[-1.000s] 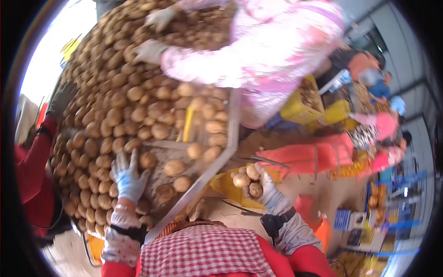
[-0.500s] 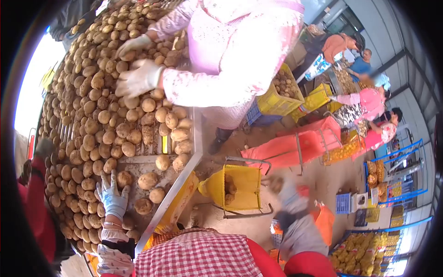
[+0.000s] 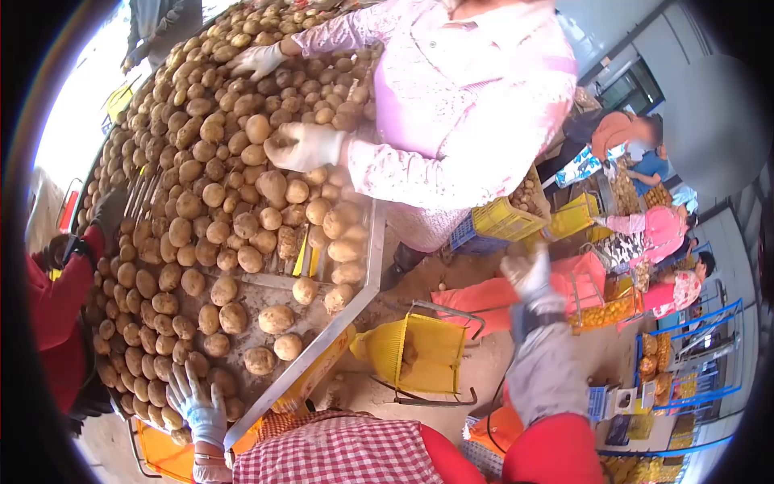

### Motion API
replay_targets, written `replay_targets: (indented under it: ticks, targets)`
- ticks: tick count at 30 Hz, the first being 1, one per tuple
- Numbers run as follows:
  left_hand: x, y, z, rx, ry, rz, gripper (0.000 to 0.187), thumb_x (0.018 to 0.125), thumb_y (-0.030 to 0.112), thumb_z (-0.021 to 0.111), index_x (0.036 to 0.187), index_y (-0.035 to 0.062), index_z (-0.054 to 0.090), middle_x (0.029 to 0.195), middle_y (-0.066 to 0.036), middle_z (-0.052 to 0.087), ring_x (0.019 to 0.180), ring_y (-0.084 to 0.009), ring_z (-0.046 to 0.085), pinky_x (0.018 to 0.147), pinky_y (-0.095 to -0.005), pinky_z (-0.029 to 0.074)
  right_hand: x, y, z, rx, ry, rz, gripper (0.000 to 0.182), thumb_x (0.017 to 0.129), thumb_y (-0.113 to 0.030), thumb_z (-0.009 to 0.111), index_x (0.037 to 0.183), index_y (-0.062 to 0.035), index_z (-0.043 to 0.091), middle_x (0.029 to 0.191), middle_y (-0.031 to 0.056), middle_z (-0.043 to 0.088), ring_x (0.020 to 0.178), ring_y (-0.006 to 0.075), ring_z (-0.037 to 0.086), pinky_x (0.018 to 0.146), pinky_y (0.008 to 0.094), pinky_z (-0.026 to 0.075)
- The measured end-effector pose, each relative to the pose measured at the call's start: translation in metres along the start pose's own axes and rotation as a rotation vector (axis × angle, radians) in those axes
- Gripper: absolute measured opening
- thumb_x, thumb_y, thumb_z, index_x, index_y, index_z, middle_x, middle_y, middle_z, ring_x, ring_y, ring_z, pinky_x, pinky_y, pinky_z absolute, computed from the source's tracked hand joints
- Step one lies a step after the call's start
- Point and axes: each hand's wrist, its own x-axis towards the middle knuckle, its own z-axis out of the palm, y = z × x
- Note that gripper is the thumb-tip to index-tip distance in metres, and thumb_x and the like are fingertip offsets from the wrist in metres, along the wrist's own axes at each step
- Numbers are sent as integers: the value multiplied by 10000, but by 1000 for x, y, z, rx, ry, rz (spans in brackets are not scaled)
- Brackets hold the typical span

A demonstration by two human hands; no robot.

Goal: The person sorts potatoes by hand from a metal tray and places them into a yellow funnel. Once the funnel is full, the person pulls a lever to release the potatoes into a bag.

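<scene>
**Left hand spread on the potatoes, right hand out at 4 o'clock**

My gloved left hand (image 3: 199, 410) is at 8 o'clock in my view, palm down, fingers spread and pointing to 11 o'clock; it touches the near potatoes (image 3: 230, 319) without clenching. My gloved right hand (image 3: 530, 276) is raised beyond the table, unclenched as far as the blur shows; I cannot tell whether anything sits in the palm.

The potatoes cover the table (image 3: 260, 296) from 8 round to 12 o'clock. Most look roundish, but the oval potato (image 3: 276, 319) by the bare metal lies with its long axis between 9 and 3 o'clock.

A co-worker in pink (image 3: 476, 105) leans in at 1 o'clock, with the nearer white glove (image 3: 305, 148) over the heap and the farther glove (image 3: 260, 60) on it. At 9 o'clock a co-worker's red sleeve (image 3: 60, 310) reaches to the heap, its dark glove (image 3: 110, 211) at the far side.

The metal rim (image 3: 322, 339) slants from 7 o'clock up towards the centre, then turns to 12. Just outside it, at 6 o'clock, is the yellow mesh bag (image 3: 419, 353) on its frame; the red bag (image 3: 476, 300) lies past that, towards 4. Bare metal shows between the loose potatoes and the rim, and open floor between the two bags.
</scene>
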Motion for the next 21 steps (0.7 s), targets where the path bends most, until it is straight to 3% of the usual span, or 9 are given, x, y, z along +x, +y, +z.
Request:
replay_targets:
  ticks: [1, 3, 6, 8, 10, 13, 18, 20, 21]
  targets:
    - [-6, -2, 4, -9, -9, -19, 745, 856, 352, 599, 1504, 88, 342, 1570, -199, 259, 1449, -413, 207, 1195, -537, 122, 18, 25, -38, -36, -421, 97, 468, 939, -425, 593, 1277, -105, 551, 1011, 67, 659, 921, 239, 668, 716, 387, 576]
    - [-21, -10, 9, 16, 57, 31, 746, 844, 343, 605, 1496, 78, 356, 1569, -214, 252, 1451, -426, 192, 1197, -540, 113, -56, 92, 28, -438, -101, 52, 347, 944, -326, 595, 1198, -92, 631, 971, 59, 674, 886, 203, 669, 655, 350, 540]
    - [-11, -5, -1, -78, 87, 74, 733, 812, 287, 650, 1467, 70, 399, 1552, -232, 280, 1437, -434, 219, 1180, -579, 129, -107, 162, 75, -818, -240, 57, 251, 930, -195, 612, 1138, -62, 657, 1009, 78, 680, 909, 207, 663, 736, 358, 545]
    - [5, -2, -7, -124, 120, 48, 722, 795, 310, 671, 1439, 79, 440, 1536, -215, 318, 1419, -434, 257, 1169, -564, 174, -123, 191, 107, -1270, -653, -765, 258, 890, -145, 667, 1124, -39, 664, 1041, 146, 697, 936, 293, 667, 809, 396, 536]
    - [24, -10, -11, -82, 172, 62, 720, 790, 323, 684, 1440, 117, 452, 1522, -223, 329, 1411, -432, 278, 1161, -568, 198, -127, 195, 166, -1298, -743, -985, 337, 832, -95, 686, 1160, -27, 649, 1048, 173, 682, 986, 359, 639, 913, 437, 495]
    - [67, -32, 4, -81, 362, 30, 630, 852, 290, 643, 1428, 113, 458, 1481, -220, 389, 1402, -411, 304, 1154, -551, 229, -99, 220, 224, -1459, -772, -1143, 663, 795, -226, 743, 1379, -65, 473, 1374, 225, 506, 1289, 379, 469, 1086, 472, 364]
    - [97, -71, -4, 53, 212, -273, 578, 897, 388, 571, 1404, 124, 488, 1491, -184, 393, 1412, -403, 290, 1165, -535, 192, -95, 292, 267, -1946, -536, -1039, 714, 835, -536, 627, 1423, -163, 465, 1490, 248, 381, 1384, 432, 330, 1190, 516, 175]
    - [75, -67, -18, -62, 198, -234, 593, 894, 375, 571, 1421, 123, 472, 1500, -185, 381, 1421, -407, 275, 1173, -542, 162, -128, 321, 258, -1857, -908, -702, 616, 864, -558, 587, 1356, -191, 534, 1496, 194, 392, 1415, 433, 268, 1164, 546, 217]
    - [59, -66, -17, -68, 199, -237, 593, 894, 375, 571, 1421, 123, 472, 1500, -185, 381, 1421, -407, 275, 1173, -542, 162, -168, 312, 262, -1956, -1031, -849, 599, 863, -566, 583, 1328, -190, 561, 1485, 165, 416, 1392, 433, 311, 1137, 541, 272]
